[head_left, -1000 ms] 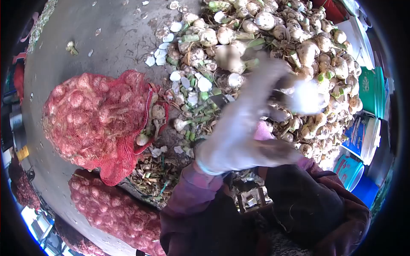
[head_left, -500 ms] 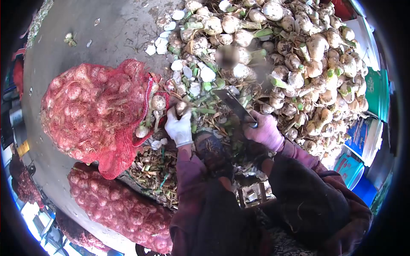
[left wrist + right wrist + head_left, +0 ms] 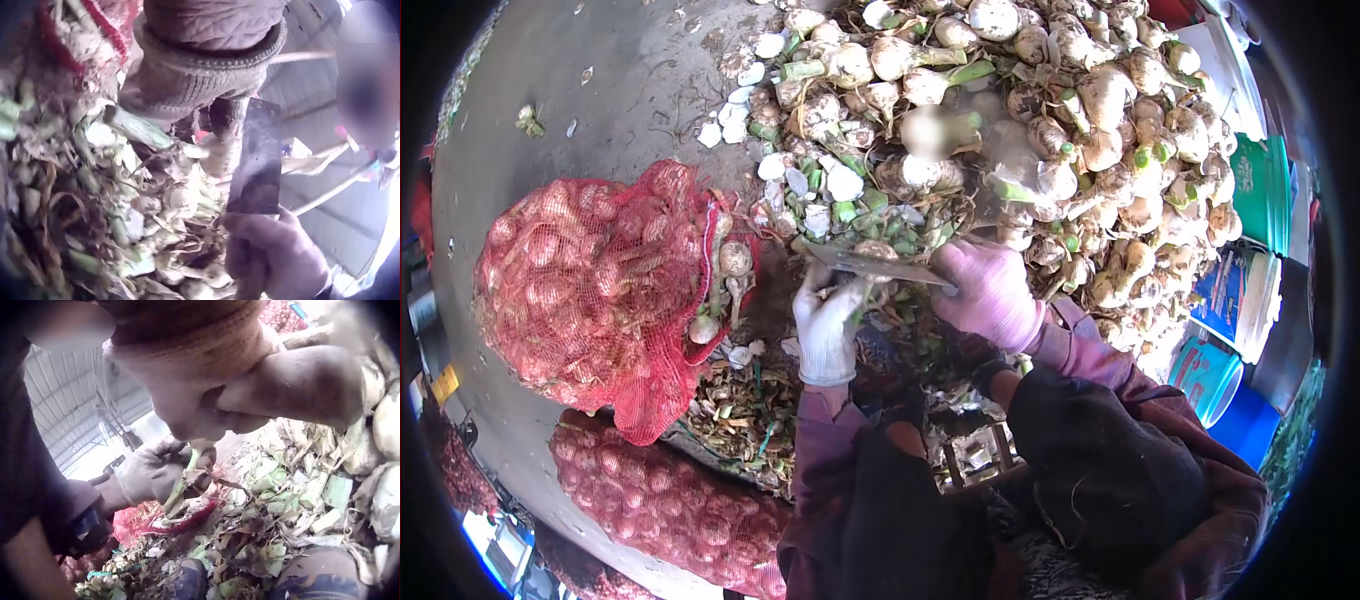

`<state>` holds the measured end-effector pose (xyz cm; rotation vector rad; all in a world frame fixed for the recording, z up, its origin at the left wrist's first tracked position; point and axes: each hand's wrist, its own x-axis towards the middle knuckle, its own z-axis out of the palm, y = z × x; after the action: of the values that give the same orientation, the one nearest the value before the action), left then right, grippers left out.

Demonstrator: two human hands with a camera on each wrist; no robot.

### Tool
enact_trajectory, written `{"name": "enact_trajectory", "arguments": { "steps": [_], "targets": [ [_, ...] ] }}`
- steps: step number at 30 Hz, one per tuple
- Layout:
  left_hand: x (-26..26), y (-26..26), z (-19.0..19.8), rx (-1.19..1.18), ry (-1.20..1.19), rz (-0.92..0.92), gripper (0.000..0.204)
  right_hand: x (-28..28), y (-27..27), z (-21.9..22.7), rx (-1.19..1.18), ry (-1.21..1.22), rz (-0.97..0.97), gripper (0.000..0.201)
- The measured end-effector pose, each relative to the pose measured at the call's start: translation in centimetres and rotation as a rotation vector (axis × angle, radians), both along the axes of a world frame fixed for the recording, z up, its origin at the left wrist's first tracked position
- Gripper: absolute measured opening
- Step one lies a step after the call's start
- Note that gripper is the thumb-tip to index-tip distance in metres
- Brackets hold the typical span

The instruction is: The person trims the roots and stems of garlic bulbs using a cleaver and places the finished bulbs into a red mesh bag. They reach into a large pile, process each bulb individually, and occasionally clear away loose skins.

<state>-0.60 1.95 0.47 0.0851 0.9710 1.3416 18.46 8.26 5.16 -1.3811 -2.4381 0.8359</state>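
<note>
My left hand (image 3: 828, 330), in a white glove, grips a garlic bulb (image 3: 876, 248) low in front of me. In the right wrist view the bulb's green stem (image 3: 178, 490) juts from beside the gloved fingers. My right hand (image 3: 992, 292), in a pink glove, grips a knife by its handle. The broad knife blade (image 3: 865, 264) lies across in front of the bulb, close over the left fingers. In the left wrist view the blade (image 3: 256, 159) stands upright above the right hand (image 3: 275, 250), beside the left glove.
A large heap of stemmed garlic (image 3: 1110, 150) rises ahead and right. An open red mesh bag (image 3: 590, 280) of bulbs lies at left, a full one (image 3: 660, 510) below it. Cut stems and dry leaves (image 3: 735, 420) cover the floor. Green (image 3: 1262, 195) and teal buckets (image 3: 1205, 380) stand at right.
The left hand, a blur over the heap at first, came down by the open bag with a bulb. Since then it and the knife hand have come together, blade now across the bulb.
</note>
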Motion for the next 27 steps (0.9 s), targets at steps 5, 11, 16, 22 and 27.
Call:
{"name": "enact_trajectory", "arguments": {
  "steps": [5,11,16,22,27],
  "targets": [
    [0.6,-1.6,-0.7,-0.017,0.036,-0.182,0.049,-0.6,-0.5,1.1,0.046,-0.159,0.138,0.031],
    [1.2,-2.3,-1.8,0.126,0.166,-0.075,0.058,-0.9,-1.0,0.9,0.040,-0.168,0.191,0.032],
    [0.2,-3.3,1.4,0.015,-0.091,-0.026,0.051,-0.8,-1.2,-0.1,0.091,-0.068,0.155,0.024],
    [0.1,0.7,4.9,0.301,0.807,-0.275,0.059,2.5,-1.5,-1.3,-0.219,-0.064,-0.236,0.021],
    [1.0,1.9,4.6,0.444,1.717,-0.326,0.060,0.5,-1.1,-0.9,-0.673,0.279,-0.151,0.021]
  ]
}}
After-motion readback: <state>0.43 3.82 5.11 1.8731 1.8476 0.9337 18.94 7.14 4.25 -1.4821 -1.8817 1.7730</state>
